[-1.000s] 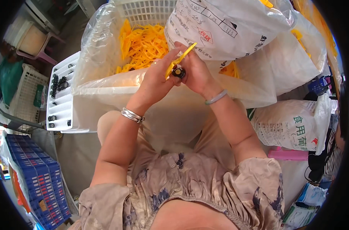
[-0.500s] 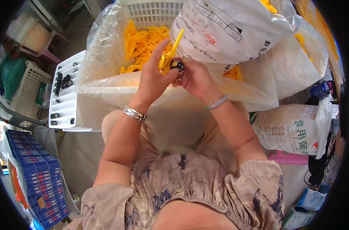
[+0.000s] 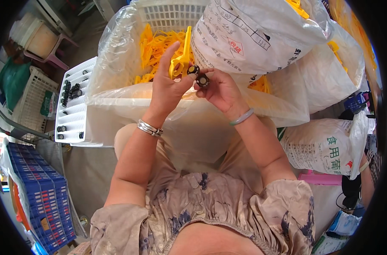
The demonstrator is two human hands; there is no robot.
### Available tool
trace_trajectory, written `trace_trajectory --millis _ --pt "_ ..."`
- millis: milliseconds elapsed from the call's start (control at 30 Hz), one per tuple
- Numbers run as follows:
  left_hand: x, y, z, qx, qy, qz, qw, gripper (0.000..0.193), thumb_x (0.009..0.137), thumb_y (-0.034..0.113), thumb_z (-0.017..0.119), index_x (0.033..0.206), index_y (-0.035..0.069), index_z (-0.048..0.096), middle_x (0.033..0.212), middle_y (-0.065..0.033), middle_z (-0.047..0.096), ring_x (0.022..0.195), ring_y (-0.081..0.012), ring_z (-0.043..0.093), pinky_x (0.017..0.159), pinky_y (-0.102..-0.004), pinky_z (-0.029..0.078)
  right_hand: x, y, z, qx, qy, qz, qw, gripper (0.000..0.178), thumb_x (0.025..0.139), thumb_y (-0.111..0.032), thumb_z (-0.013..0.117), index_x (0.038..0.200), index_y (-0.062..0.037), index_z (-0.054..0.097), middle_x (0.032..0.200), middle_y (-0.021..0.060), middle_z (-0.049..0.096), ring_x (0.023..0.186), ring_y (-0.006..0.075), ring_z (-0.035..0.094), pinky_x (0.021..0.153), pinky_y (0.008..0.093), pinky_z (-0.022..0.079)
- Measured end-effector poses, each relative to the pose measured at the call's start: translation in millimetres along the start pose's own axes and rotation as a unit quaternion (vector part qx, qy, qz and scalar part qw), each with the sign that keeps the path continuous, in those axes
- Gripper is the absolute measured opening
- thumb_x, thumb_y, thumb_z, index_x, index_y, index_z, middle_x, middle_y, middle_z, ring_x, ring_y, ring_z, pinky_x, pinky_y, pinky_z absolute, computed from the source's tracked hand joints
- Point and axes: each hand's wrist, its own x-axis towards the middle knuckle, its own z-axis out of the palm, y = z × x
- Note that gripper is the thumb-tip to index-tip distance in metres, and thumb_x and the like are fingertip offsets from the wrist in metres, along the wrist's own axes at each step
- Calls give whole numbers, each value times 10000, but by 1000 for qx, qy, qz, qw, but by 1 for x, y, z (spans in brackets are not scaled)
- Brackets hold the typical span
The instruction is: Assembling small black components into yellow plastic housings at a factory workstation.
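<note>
My left hand (image 3: 169,88) grips a yellow plastic piece (image 3: 186,50) with a long thin arm that points up and away from me. A small black wheel-like part with a pale centre (image 3: 194,69) sits by the left thumb, against the yellow piece. Close beside it, my right hand (image 3: 223,91) pinches a second black wheel-like part (image 3: 202,80) in its fingertips. Whether the two black parts touch or are joined, I cannot tell. Both hands are over the near edge of a white crate (image 3: 172,9) lined with clear plastic, where many yellow pieces (image 3: 153,49) lie.
A white ribbed tray (image 3: 76,108) with black parts stands at the left. A large white sack (image 3: 261,38) leans over the crate's right side. Another printed sack (image 3: 317,144) lies at the right, near a pink plastic thing (image 3: 320,178). Blue crates (image 3: 40,195) are at lower left.
The yellow piece has turned more upright and shifted left a little. A second black part now shows in my right fingers, slightly lower and apart from my left hand. Someone's arm appears at the right rim.
</note>
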Motion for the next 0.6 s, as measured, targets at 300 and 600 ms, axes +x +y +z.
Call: trace_trajectory --millis 300,600 --pt "1 -2 -4 250 -48 54 966 666 690 -57 579 1302 75 353 1180 -105 501 925 -142 563 810 -273 459 -4 7 16 -134 101 -55 984 115 765 -117 631 786 -22 568 643 45 562 489 78 471 361 215 338" --pt "3 -1 -4 -1 37 -146 989 445 788 176 596 1186 59 436 929 -108 578 803 -265 579 694 -317 472 -7 4 16 -138 89 -73 984 92 774 -61 616 829 3 579 651 47 572 467 47 430 359 189 300"
